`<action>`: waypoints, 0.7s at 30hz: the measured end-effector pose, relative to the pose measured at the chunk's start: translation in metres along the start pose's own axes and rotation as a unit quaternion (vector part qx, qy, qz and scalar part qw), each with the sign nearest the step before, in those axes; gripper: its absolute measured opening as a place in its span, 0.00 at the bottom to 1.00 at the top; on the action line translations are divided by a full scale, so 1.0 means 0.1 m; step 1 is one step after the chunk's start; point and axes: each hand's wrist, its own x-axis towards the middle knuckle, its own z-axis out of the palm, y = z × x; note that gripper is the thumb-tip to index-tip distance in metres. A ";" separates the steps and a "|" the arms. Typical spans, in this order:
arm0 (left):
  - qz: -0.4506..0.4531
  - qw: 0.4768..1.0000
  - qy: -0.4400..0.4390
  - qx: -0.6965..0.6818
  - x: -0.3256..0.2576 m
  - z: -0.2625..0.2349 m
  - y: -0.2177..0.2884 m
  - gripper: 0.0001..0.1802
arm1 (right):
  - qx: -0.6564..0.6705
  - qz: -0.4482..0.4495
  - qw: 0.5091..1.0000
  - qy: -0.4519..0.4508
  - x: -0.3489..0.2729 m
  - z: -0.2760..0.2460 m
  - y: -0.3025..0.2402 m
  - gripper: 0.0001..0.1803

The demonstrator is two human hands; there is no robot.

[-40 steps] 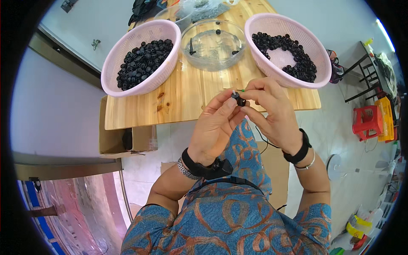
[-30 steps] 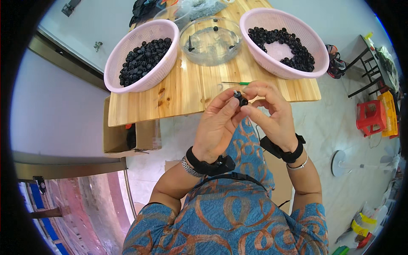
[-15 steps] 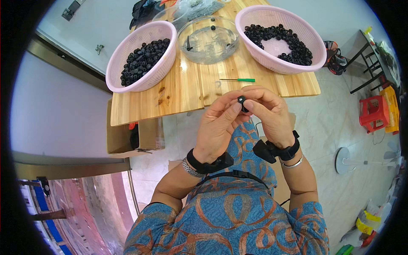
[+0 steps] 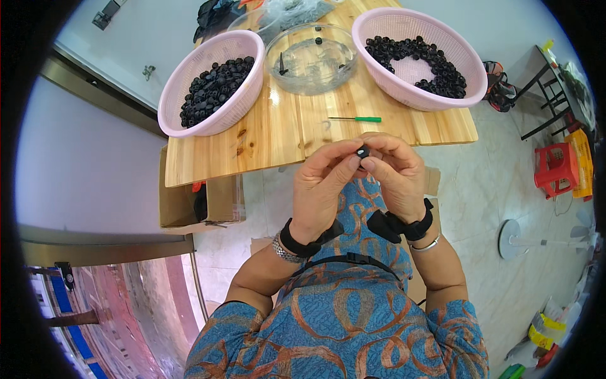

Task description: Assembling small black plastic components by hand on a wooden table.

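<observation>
Pinching a small black part (image 4: 362, 152) between them, the left hand (image 4: 323, 183) and right hand (image 4: 392, 172) meet just off the near edge of the wooden worktop (image 4: 278, 136), fingers closed on it. Beyond lie a green-handled tool (image 4: 356, 119), a clear bowl (image 4: 311, 58) and two pink baskets (image 4: 211, 82) of black pieces.

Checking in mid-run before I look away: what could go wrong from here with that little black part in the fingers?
The small black part is pinched between both hands, left hand and right hand, off the table edge; a slip would likely drop it into the lap or onto the floor. The green screwdriver lies loose near that edge and could be knocked off.
</observation>
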 end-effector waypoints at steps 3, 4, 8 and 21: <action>0.013 0.999 -0.019 0.033 0.00 -0.02 0.01 0.12 | -0.008 -0.021 1.000 0.015 0.00 0.02 0.05 0.14; 0.028 0.997 -0.019 0.072 0.01 -0.01 0.02 0.12 | -0.003 -0.026 0.999 0.029 -0.01 0.04 0.05 0.14; 0.086 0.971 -0.044 0.217 0.01 -0.03 0.05 0.13 | -0.012 -0.035 0.998 0.054 -0.05 0.07 0.03 0.13; -0.094 0.989 0.041 -0.104 0.06 -0.16 0.07 0.13 | -0.046 -0.048 0.995 0.076 -0.10 -0.09 -0.04 0.12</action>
